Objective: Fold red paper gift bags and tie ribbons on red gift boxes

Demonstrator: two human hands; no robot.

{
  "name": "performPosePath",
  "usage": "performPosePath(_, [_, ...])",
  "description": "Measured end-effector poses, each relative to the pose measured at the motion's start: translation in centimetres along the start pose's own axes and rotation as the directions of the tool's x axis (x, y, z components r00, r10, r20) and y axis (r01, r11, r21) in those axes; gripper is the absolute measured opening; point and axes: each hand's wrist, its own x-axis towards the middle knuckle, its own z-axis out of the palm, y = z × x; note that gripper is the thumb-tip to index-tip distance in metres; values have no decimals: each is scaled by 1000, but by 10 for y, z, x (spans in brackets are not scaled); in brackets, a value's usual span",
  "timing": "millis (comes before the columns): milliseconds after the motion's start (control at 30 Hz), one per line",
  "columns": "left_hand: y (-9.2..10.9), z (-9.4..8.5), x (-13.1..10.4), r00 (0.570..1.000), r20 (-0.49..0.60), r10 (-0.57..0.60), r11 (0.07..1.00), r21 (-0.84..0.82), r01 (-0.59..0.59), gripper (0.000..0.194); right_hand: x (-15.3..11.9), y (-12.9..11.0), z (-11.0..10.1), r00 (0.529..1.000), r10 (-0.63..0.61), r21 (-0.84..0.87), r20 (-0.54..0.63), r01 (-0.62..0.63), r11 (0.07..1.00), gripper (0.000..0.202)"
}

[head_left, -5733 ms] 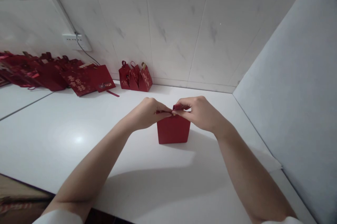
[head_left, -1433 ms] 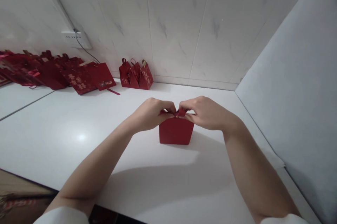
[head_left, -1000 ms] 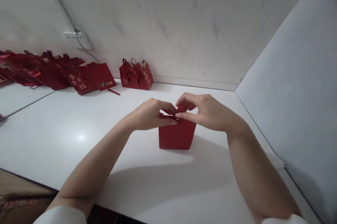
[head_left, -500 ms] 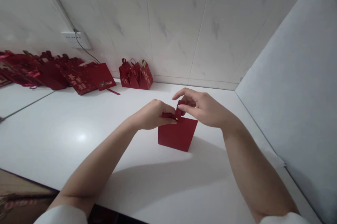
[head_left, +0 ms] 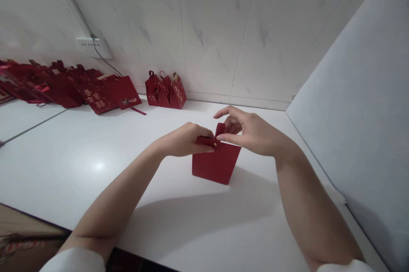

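A small red gift box (head_left: 215,165) stands upright on the white table, its plain side towards me. A gold-coloured stud (head_left: 215,144) shows near its top edge. My left hand (head_left: 188,140) pinches the top edge from the left, thumb in front and fingers behind. From the top rises a short red ribbon loop (head_left: 220,129). My right hand (head_left: 247,131) is at this loop, with the thumb at its base and the curled fingers beside it; the index finger stretches out above. The exact contact of those fingers is partly hidden.
Three small red boxes with loops (head_left: 165,91) stand by the tiled wall. Many red bags (head_left: 99,93) lie at the back left, below a wall socket (head_left: 93,47) with a cable. A white panel (head_left: 358,93) bounds the right side. A brown carton (head_left: 25,242) sits below the front left edge.
My right thumb has slid down the ribbon to its base, and the loop now shows more openly. The right hand has shifted slightly right. My left hand keeps its hold on the box.
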Motion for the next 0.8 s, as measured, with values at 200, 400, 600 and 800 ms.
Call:
performPosePath(200, [-1, -6, -1, 1000, -26, 6, 1000, -30, -7, 19, 1, -2, 4, 998, 14, -11, 67, -14, 1000, 36])
performPosePath(400, [-4, -4, 1, 998, -57, -16, 1000, -21, 15, 18, 2, -4, 6, 996, -18, -2, 85, 18, 1000, 32])
performPosePath(600, [-5, 0, 3, 995, -89, -48, 997, -60, 42, 16, 4, -3, 8, 996, -27, 2, 86, 27, 1000, 28])
performPosePath(800, [-7, 3, 6, 993, -90, -77, 994, -81, 70, 21, 3, 0, 6, 994, -11, -22, 105, 14, 1000, 27])
